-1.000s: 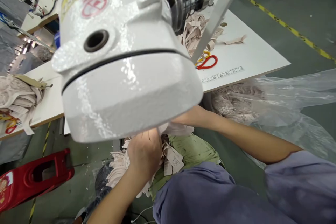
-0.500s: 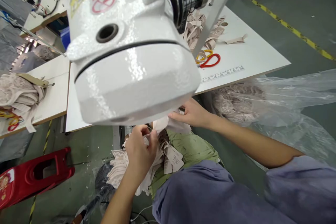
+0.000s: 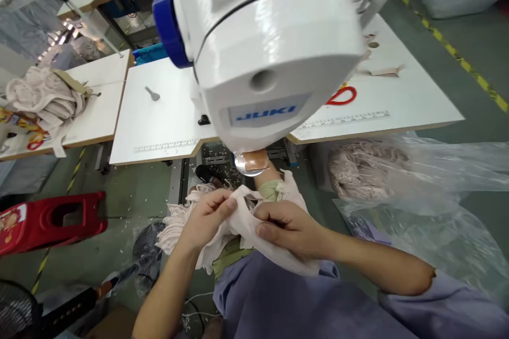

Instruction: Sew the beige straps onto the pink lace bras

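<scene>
A pale pink piece of fabric (image 3: 254, 230) is stretched between my two hands, above my lap. My left hand (image 3: 209, 217) pinches one edge of it between thumb and fingers. On the other side, my right hand (image 3: 292, 228) grips the fabric with curled fingers. A stack of similar pale pieces (image 3: 173, 230) lies on my lap under the left hand. Just beyond my hands is the white JUKI sewing machine head (image 3: 274, 63), which hides its needle area from me.
A white table (image 3: 159, 111) surrounds the machine, with red-handled scissors (image 3: 342, 96) and a printed ruler on it. Bagged fabric pieces (image 3: 361, 169) are at the right. A red stool (image 3: 51, 220) and a fan (image 3: 18, 307) stand at the left.
Both hands have drawn back from beneath the machine head toward my body, bringing the pale pink fabric with them. The view has shifted, so the machine's JUKI label shows.
</scene>
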A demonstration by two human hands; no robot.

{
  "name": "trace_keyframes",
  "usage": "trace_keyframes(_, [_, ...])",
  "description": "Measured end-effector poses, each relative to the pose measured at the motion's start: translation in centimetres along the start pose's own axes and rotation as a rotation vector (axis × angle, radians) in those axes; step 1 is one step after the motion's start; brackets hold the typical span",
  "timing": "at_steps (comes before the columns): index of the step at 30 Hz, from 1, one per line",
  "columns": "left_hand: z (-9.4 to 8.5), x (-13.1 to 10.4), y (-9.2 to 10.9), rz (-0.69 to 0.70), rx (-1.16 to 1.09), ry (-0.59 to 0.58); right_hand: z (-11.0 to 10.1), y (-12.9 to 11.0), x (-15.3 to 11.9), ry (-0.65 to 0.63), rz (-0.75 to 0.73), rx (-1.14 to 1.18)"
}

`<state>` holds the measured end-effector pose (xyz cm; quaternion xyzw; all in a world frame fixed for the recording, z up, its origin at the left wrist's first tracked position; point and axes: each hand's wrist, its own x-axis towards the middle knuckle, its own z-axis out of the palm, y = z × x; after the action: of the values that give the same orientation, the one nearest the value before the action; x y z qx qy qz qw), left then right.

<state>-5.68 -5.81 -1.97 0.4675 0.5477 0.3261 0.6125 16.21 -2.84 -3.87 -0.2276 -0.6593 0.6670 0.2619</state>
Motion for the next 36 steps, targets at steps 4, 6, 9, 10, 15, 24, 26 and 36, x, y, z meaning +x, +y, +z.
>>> trace_keyframes(4, [-1.9, -2.4, -0.1, -0.059, 0.014, 0.151, 2.5, 3.8, 3.8, -0.022, 0.191, 0.465])
trace_keyframes(6, [-2.6, -2.5, -0.4, -0.084, 0.155, 0.117, 3.4, 5.9, 5.6, 0.117, 0.330, 0.736])
trace_keyframes(9, [-3.1, -1.4, -2.1, -0.047, 0.482, 0.204, 4.2, 8.0, 6.6, 0.405, 0.355, 0.835])
trace_keyframes(10, [-3.0, -0.9, -3.1, -0.012, 0.577, 0.332, 4.2, 8.6, 6.5, 0.491, 0.301, 0.763])
trace_keyframes(15, [-0.9, 1.8, -7.9, -0.002, 0.307, 0.498, 4.3, 10.9, 4.5, 0.563, 0.042, 0.018])
trace_keyframes(24, [2.1, 1.9, -7.7, 0.074, 0.256, 0.456, 2.0, 10.7, 2.4, 0.401, -0.101, -0.492])
trace_keyframes(26, [2.3, 1.4, -7.0, 0.092, 0.292, 0.381, 1.2, 9.8, 2.7, 0.398, -0.104, -0.544])
trace_keyframes(36, [4.1, 2.4, -6.2, 0.073, 0.210, 0.388, 1.2, 9.9, 3.0, 0.545, -0.213, -0.502])
